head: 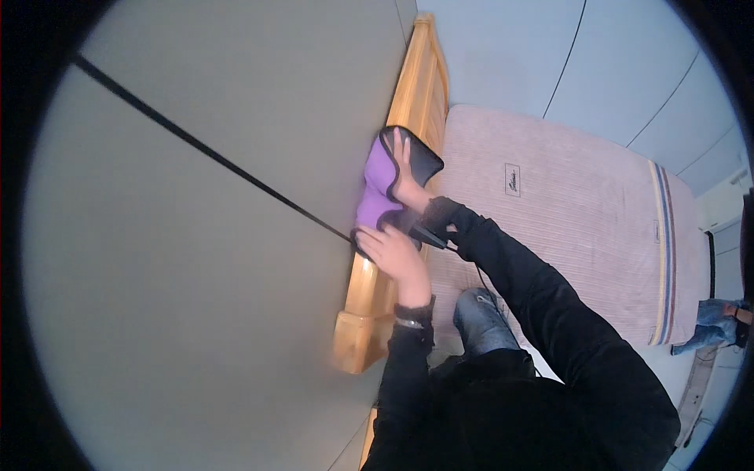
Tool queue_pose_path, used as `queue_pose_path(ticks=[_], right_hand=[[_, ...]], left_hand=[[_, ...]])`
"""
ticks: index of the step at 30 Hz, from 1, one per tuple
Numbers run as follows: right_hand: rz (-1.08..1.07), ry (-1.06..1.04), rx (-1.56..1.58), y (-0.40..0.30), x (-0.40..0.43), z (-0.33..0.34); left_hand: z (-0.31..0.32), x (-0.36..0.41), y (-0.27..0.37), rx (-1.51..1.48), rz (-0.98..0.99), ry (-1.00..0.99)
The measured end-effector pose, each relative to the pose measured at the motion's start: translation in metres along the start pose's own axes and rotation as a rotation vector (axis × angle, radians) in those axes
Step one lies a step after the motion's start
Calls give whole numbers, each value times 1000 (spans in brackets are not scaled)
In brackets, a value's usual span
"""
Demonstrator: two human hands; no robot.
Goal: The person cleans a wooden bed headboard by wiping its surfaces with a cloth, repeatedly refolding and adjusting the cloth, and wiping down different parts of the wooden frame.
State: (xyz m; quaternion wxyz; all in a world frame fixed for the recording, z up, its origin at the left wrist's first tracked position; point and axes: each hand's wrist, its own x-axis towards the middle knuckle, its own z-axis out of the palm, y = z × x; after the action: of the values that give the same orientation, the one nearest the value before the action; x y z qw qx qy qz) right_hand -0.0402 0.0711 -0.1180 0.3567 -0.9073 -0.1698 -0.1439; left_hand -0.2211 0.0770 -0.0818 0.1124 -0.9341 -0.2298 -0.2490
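Observation:
A purple fabric wrap (382, 171) with black edging and a dark lining lies across the light wooden headboard of a bed (412, 94). My right hand (403, 168) rests with extended fingers on the dark lining at its upper part; the thumb is hard to make out. Lower down, my left hand (392, 253) lies over the wrap's lower end, fingers spread along the edge. Between the hands, a black device (429, 235) with a thin black cord (484, 281) sits against the wrap, near my right wrist. Some of the wrap is hidden beneath my hands.
A striped pinkish mattress (554, 224) fills the right side, with my jeans-clad knee (483, 324) at its near edge. The headboard stands against a grey wall (194, 247) crossed by a dark line. Another person's denim-clad legs (707, 324) and hand show at far right.

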Motion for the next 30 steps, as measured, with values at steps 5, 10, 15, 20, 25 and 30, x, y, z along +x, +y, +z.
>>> queue_pose_path(ticks=[5,10,15,20,25,30], right_hand=[[-333,286,-48,26,1,22],[-442,356,-75,26,1,-7],[-394,302,-15,11,11,-37],[-146,95,496,-60,-23,-53],[-61,48,458,-68,-16,-76],[6,-34,697,-70,-45,-90]], left_hand=[[20,-24,-2,-47,-27,110],[-7,-33,-1,-169,-12,137],[-31,-18,-9,-270,-12,292],[-46,-16,-51,-402,-126,178],[-124,13,-54,-465,-193,-24],[-180,29,-69,-718,-16,-106]])
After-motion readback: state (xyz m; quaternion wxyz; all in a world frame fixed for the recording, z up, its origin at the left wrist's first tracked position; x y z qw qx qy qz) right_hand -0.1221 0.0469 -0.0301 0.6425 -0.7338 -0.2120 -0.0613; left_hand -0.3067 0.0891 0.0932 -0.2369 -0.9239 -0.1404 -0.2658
